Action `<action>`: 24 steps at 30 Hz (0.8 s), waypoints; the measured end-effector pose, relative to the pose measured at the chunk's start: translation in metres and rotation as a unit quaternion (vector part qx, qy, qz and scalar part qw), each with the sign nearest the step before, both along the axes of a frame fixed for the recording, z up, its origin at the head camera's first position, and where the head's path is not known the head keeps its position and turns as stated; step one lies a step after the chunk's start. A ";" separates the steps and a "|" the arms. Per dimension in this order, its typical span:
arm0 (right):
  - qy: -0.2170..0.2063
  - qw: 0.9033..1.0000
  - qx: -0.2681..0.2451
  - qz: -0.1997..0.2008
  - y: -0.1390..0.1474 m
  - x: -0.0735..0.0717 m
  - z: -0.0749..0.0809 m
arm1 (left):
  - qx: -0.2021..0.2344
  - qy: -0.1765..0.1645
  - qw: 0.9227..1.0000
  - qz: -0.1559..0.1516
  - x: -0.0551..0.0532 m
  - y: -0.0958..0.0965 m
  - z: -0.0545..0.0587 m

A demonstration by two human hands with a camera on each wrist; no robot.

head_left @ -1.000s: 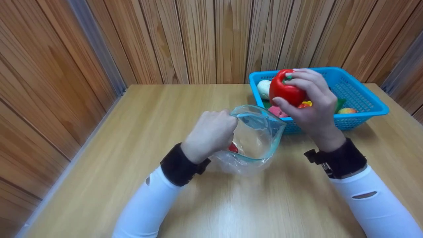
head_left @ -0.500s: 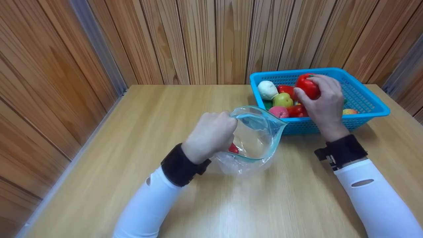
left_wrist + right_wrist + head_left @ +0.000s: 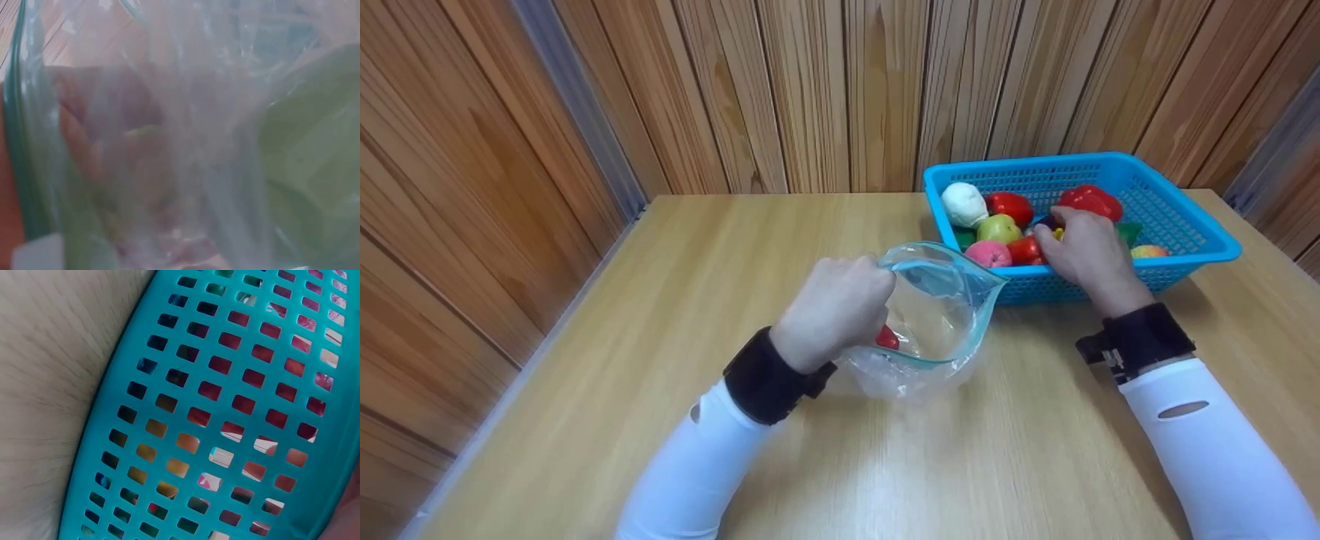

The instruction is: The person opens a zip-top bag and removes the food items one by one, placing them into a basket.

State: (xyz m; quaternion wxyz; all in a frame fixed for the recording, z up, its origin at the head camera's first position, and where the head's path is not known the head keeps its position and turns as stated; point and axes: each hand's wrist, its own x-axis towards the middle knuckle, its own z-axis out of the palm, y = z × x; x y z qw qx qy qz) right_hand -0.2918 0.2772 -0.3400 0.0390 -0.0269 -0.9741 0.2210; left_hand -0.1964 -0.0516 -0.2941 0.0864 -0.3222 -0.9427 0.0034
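Note:
My left hand (image 3: 840, 309) grips the rim of a clear zip bag (image 3: 937, 367), its mouth held wide above the table. Inside the bag a bit of something red (image 3: 887, 337) shows beside my fingers. In the left wrist view a large green shape (image 3: 315, 163) shows through the plastic. My right hand (image 3: 1086, 251) reaches into a blue basket (image 3: 1200, 251), fingers pointing down among toy fruit and vegetables; its fingertips are hidden. Just behind it lies a red bell pepper (image 3: 1091, 201), apart from its grasp. A dark thing and a yellow one sit by its thumb.
Also in the basket are a white vegetable (image 3: 964, 205), another red pepper (image 3: 1011, 208), a green pear (image 3: 998, 230), a pink peach (image 3: 988, 253) and a red-yellow fruit (image 3: 1150, 251). The basket's holed side (image 3: 225, 405) fills the right wrist view. Wood panels stand behind the table.
My right hand has carried the red bell pepper rightward, let go of it at the back of the basket, and lowered among the other pieces. The left hand and bag stay put.

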 end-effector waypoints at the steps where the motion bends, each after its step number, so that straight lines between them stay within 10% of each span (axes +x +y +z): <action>1: -0.001 1.000 -0.001 0.000 -0.001 0.000 0.000 | 0.000 0.000 1.000 0.001 0.000 0.000 0.000; 8: 0.040 0.999 -0.003 0.021 -0.014 0.009 0.005 | -0.002 -0.005 1.000 0.002 0.000 0.000 0.000; 13: 0.161 0.985 -0.010 0.060 -0.032 0.020 0.011 | -0.011 0.000 1.000 0.005 0.000 0.000 0.001; 19: 0.359 0.917 -0.031 0.171 -0.055 0.034 0.017 | -0.018 0.025 1.000 0.001 0.000 0.002 0.000; 24: 0.445 0.850 -0.059 0.278 -0.074 0.048 0.021 | -0.010 0.014 1.000 0.002 0.000 0.001 0.000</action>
